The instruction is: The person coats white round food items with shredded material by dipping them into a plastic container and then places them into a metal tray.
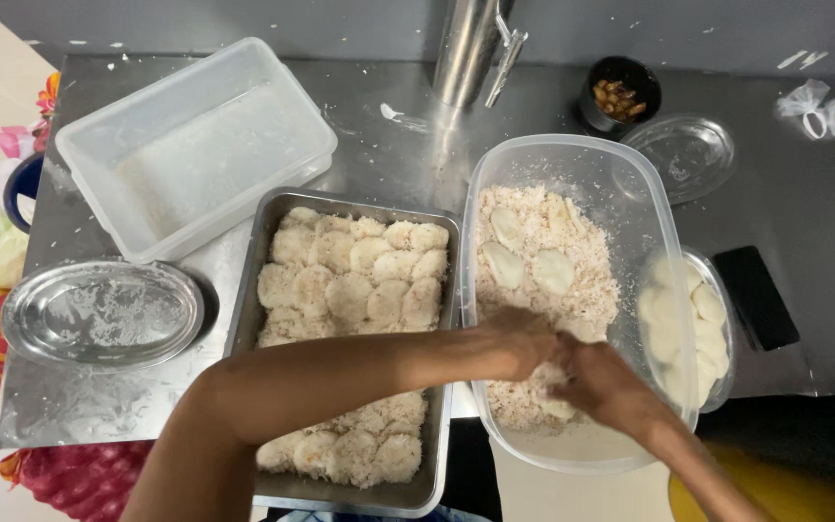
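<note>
A brushed steel counter (804, 222), dull and crumb-dusted, carries a matt metal tray (273, 217) of rough, crumb-coated patties (350, 295), a frosted translucent plastic tub (630, 208) of coarse white crumbs (533, 251) and a glossy, mirror-bright steel plate (99, 314).

Even, fairly bright light falls from above, leaving a pale glare streak on the steel worktop (417, 145) at the far middle. Shadows are soft and short. The hands, near and right, are slightly motion-blurred; the rest is sharp.
</note>
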